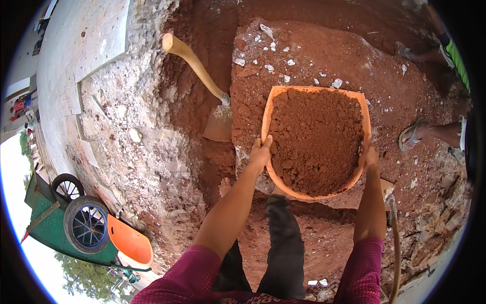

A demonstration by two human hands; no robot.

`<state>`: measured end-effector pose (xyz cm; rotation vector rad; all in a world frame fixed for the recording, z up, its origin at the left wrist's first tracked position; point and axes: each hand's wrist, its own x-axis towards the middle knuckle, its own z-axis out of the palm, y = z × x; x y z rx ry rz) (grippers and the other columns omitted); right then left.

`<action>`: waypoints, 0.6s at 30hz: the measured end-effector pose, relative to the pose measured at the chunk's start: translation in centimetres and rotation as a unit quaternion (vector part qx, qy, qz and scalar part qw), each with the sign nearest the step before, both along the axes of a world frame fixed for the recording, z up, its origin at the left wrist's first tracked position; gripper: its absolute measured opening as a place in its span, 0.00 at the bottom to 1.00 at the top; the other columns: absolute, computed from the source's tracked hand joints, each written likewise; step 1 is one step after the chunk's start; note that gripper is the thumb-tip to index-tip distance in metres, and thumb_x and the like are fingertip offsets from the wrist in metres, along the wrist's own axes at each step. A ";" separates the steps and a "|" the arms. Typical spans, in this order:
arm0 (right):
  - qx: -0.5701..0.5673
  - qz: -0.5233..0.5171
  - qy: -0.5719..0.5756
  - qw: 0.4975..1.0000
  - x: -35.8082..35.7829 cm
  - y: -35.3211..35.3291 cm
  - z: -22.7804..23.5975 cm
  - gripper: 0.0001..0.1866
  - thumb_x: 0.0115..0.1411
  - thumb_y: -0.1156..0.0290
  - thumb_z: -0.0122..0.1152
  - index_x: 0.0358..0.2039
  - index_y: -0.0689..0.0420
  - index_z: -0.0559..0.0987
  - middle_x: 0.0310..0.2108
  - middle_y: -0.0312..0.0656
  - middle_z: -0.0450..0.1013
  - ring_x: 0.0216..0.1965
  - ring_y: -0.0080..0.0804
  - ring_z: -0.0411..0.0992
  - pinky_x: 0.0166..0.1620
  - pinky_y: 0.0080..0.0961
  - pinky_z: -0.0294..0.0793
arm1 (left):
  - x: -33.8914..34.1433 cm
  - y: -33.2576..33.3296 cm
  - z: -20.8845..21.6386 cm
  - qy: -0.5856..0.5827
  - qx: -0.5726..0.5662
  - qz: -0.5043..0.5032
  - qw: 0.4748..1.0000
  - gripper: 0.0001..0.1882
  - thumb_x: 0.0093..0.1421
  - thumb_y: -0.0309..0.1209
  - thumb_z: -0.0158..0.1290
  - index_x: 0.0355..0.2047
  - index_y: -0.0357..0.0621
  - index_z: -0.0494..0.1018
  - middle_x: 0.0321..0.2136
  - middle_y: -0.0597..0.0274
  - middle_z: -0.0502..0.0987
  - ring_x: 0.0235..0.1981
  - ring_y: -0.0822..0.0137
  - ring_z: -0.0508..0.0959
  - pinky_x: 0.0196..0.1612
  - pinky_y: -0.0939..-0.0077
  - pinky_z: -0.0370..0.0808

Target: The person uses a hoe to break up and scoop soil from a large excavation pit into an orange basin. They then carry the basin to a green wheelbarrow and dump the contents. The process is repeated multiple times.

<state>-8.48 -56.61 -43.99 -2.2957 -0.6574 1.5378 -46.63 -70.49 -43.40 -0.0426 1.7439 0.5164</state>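
A person standing in a red-earth pit grips a round orange plastic basin [316, 142] heaped with red soil, left hand [260, 152] and right hand [370, 157] on opposite rims, fingers curled tight over the edges. The basin hangs in front of the person's waist, above the dug floor, seemingly lifted clear. Filling looks complete; carrying and emptying remain. A wooden-handled shovel [202, 76] leans blade-down in the dirt just left of the basin. A green wheelbarrow [71, 218] with a second orange basin [129, 240] waits on the concrete ledge, well apart. Another person's sandalled feet [412, 134] stand at right.
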 end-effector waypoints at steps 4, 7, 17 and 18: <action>0.071 -0.010 0.036 0.997 -2.9 -2.3 1.9 0.22 0.71 0.48 0.51 0.27 0.52 0.70 0.21 0.32 0.62 0.23 0.23 0.61 0.29 0.24 0.63 | -1.1 0.2 2.5 -0.101 -0.017 -0.035 0.994 0.38 0.68 0.58 0.46 0.69 0.47 0.58 0.60 0.48 0.65 0.59 0.53 0.66 0.68 0.49 0.57; 0.095 0.006 0.043 0.995 -5.7 -4.1 6.2 0.23 0.69 0.46 0.53 0.26 0.50 0.67 0.21 0.30 0.62 0.21 0.20 0.59 0.26 0.23 0.61 | -0.2 -2.2 5.5 -0.035 0.020 -0.071 0.997 0.30 0.69 0.56 0.46 0.55 0.44 0.70 0.39 0.57 0.73 0.42 0.61 0.73 0.49 0.59 0.69; 0.183 0.295 0.040 0.937 -18.2 -7.6 37.9 0.26 0.74 0.47 0.41 0.24 0.52 0.65 0.16 0.29 0.55 0.16 0.17 0.52 0.20 0.23 0.54 | -6.4 -17.6 35.7 0.086 0.113 0.112 0.984 0.25 0.70 0.52 0.47 0.33 0.40 0.72 0.18 0.69 0.64 0.21 0.75 0.65 0.26 0.70 0.64; 0.171 0.313 0.035 0.933 -20.4 -8.3 41.3 0.25 0.75 0.48 0.41 0.25 0.53 0.65 0.16 0.29 0.55 0.16 0.17 0.53 0.20 0.22 0.54 | -7.3 -19.4 39.1 0.128 0.127 0.125 0.976 0.26 0.70 0.52 0.47 0.32 0.39 0.73 0.17 0.64 0.66 0.20 0.71 0.67 0.25 0.67 0.65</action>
